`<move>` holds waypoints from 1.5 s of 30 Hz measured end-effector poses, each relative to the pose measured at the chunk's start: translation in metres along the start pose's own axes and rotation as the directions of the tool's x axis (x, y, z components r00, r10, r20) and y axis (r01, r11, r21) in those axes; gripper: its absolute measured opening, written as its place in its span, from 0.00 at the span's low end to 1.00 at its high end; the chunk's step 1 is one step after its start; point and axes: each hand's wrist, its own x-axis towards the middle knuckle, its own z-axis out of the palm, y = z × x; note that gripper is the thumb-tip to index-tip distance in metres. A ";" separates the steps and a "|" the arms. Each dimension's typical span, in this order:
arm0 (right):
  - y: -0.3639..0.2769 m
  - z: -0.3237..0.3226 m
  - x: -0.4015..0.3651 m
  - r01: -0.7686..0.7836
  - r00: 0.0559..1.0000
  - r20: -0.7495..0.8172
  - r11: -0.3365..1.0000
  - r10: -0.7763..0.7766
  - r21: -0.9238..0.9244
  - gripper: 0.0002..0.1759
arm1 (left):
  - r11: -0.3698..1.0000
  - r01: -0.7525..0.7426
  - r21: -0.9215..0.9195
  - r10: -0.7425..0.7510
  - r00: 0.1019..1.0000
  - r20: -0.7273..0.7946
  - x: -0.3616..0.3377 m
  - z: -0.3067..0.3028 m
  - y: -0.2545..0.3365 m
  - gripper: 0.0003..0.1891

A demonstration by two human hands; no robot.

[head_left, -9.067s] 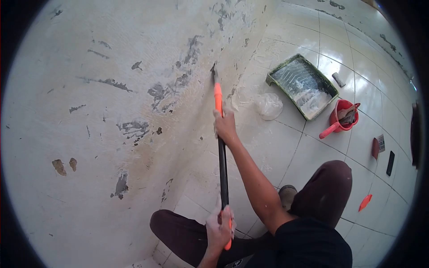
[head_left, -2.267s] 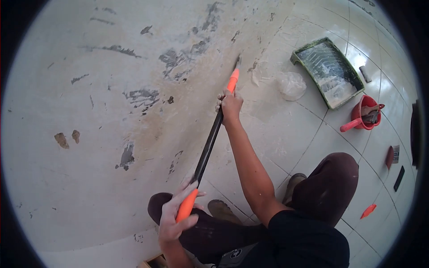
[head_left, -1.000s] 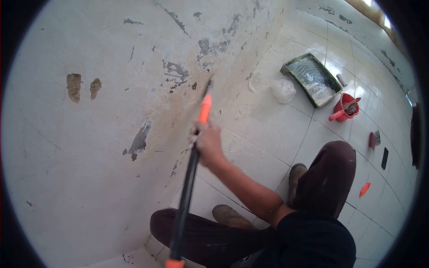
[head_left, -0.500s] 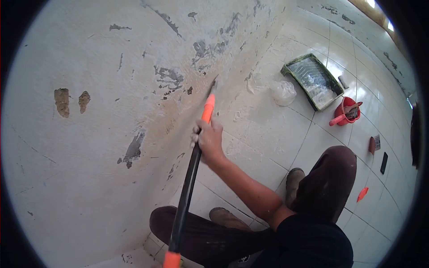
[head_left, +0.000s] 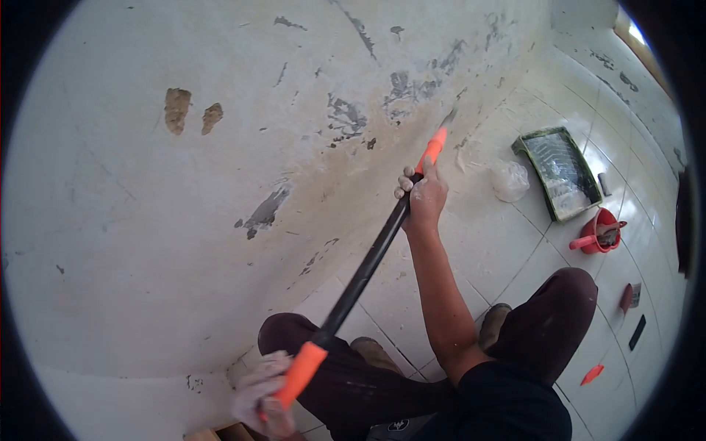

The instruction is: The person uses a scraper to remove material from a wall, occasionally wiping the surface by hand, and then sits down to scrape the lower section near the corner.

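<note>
A long-handled scraper (head_left: pixel 358 283) slants across the view, with a black shaft, orange ends and a thin grey blade at its far tip. The blade meets the lower part of the peeling wall (head_left: pixel 316 180), near the floor. My right hand (head_left: pixel 428 197) is closed around the shaft just behind the upper orange collar, its fingers dusty white. At the near end, my left hand (head_left: pixel 266 393) wraps the orange grip; it is dusty and slightly blurred. Grey bare patches and two brown holes mark the wall.
On the tiled floor to the right lie a paint tray (head_left: pixel 565 175), a clear plastic bag (head_left: pixel 510 181), a red pot (head_left: pixel 599 234) holding a brush, another brush (head_left: pixel 629 297), a black flat object (head_left: pixel 637 332) and an orange piece (head_left: pixel 592 375). My bent knees flank the scraper's near side.
The view has shifted, so wall and floor items sit differently. The scraper now lies at a flatter slant, and my left hand has come into view on its near end.
</note>
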 end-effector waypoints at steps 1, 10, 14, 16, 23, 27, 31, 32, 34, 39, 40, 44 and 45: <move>-0.008 0.014 -0.015 -0.010 1.000 0.006 1.000 0.010 0.000 0.09 | 0.996 -0.015 0.082 0.025 0.993 -0.114 -0.002 -0.016 -0.004 0.19; -0.054 0.071 -0.094 0.218 0.857 0.438 0.961 -0.272 0.169 0.19 | 0.835 0.428 0.345 -0.347 0.898 -0.271 0.002 -0.093 -0.031 0.12; -0.099 0.055 -0.077 0.401 0.736 0.481 0.879 -0.476 0.257 0.26 | 0.833 0.240 0.498 -0.284 0.959 0.013 0.026 -0.051 0.001 0.06; -0.128 0.055 -0.069 0.539 0.697 0.395 0.800 -0.599 0.262 0.29 | 0.840 0.070 0.538 -0.167 0.977 0.133 0.047 -0.035 -0.003 0.07; -0.180 0.035 -0.054 0.647 0.604 0.487 0.745 -0.631 0.162 0.25 | 0.406 -0.610 0.680 -0.026 0.737 0.676 0.162 0.060 -0.069 0.42; -0.174 0.032 -0.059 0.641 0.652 0.442 0.759 -0.616 0.111 0.25 | 0.258 -0.704 0.662 0.036 0.692 0.721 0.207 0.097 -0.131 0.49; -0.175 0.027 -0.053 0.605 0.691 0.440 0.792 -0.574 0.083 0.25 | 0.168 -0.774 0.610 0.024 0.622 0.783 0.197 0.120 -0.166 0.51; -0.175 0.028 -0.052 0.592 0.702 0.443 0.803 -0.558 0.075 0.25 | 0.106 -0.797 0.595 -0.069 0.591 0.804 0.186 0.125 -0.179 0.50; -0.177 0.028 -0.048 0.607 0.702 0.432 0.793 -0.567 0.053 0.26 | 0.046 -0.815 0.577 -0.154 0.565 0.811 0.172 0.135 -0.193 0.49; -0.177 0.022 -0.035 0.597 0.732 0.400 0.802 -0.551 0.014 0.27 | 0.131 -0.918 0.375 -0.107 0.363 0.926 0.147 0.150 -0.221 0.43; -0.177 0.020 -0.032 0.586 0.747 0.389 0.810 -0.539 -0.003 0.27 | 0.123 -0.921 0.369 -0.104 0.358 0.928 0.151 0.157 -0.206 0.43; -0.178 0.013 -0.022 0.536 0.783 0.370 0.844 -0.501 0.011 0.26 | 0.663 -0.538 0.520 -0.423 0.303 0.854 0.161 0.165 -0.146 0.24; -0.177 0.012 -0.018 0.509 0.806 0.346 0.861 -0.481 0.010 0.25 | 0.743 -0.454 0.492 -0.222 0.527 0.820 0.163 0.161 -0.142 0.22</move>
